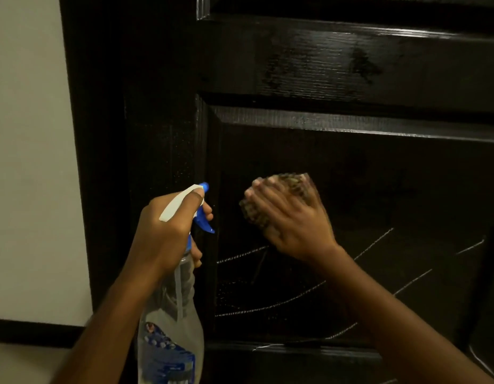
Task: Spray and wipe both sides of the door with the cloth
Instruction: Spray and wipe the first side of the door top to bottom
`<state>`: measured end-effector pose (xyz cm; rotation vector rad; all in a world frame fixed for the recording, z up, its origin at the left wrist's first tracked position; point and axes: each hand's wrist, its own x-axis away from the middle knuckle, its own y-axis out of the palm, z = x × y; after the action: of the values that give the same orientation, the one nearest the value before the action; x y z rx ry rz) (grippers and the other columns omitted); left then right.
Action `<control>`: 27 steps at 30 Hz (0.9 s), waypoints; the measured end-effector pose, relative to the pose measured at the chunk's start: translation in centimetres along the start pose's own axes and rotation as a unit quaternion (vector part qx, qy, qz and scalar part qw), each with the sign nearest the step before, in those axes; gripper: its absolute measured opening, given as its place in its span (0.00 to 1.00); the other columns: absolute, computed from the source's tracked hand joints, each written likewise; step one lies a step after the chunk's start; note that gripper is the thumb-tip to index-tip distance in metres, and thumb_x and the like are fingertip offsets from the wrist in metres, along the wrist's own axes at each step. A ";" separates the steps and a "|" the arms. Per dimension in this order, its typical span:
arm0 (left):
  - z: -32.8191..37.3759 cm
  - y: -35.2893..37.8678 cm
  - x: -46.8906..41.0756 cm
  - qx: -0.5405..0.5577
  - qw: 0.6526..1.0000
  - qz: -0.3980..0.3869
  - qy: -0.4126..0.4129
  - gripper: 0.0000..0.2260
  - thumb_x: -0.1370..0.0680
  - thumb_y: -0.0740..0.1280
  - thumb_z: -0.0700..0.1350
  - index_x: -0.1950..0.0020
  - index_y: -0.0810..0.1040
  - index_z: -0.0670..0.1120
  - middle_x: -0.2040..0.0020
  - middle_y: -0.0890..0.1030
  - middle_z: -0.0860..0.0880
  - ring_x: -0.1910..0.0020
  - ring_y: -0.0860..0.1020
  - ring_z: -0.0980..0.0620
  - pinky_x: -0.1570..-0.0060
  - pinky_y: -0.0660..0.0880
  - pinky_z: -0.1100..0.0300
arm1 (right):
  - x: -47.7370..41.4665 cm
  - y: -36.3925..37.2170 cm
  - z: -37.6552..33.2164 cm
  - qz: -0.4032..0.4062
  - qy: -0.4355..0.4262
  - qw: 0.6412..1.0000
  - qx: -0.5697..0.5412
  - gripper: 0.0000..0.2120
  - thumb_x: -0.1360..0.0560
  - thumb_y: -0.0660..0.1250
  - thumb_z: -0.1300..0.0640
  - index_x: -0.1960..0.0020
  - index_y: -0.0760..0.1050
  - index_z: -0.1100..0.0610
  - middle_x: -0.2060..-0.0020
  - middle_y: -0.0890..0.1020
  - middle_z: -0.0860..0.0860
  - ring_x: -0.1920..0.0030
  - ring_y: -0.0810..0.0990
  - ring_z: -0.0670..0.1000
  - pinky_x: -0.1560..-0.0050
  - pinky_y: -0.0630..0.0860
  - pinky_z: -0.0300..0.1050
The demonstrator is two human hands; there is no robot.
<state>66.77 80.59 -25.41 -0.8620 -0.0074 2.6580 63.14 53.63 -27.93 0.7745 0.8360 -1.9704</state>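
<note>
Dark glossy panelled wooden door (323, 65): on its lower panel the right hand (290, 220) presses a brown patterned cloth (287, 184) with outstretched fingers, pale streaks (240, 255) just below. Nearer its left edge, the left hand (165, 228) grips a clear blue-triggered spray bottle (171, 328).

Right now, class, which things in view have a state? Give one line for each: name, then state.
door: dark, wet blotches on the rail, pale streaks on the lower panel.
spray bottle: upright, nozzle towards the door.
cloth: bunched, pressed on the panel.
left hand: grips the spray bottle at its neck.
right hand: presses the cloth, blurred.
</note>
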 end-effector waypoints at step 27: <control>2.5 26.8 1.5 0.094 0.968 -0.232 -0.018 0.19 0.17 0.60 0.54 0.58 0.80 0.42 0.58 0.84 0.44 0.79 0.76 0.43 0.75 0.77 0.52 | 19.9 -6.9 23.1 0.051 0.357 0.929 -0.083 0.34 0.22 0.58 0.55 0.18 0.54 0.56 0.19 0.54 0.53 0.18 0.45 0.50 0.19 0.42 0.52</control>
<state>55.56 56.12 -27.21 -0.6542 0.0307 2.1929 43.27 29.48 -27.77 1.4332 1.3264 -1.4897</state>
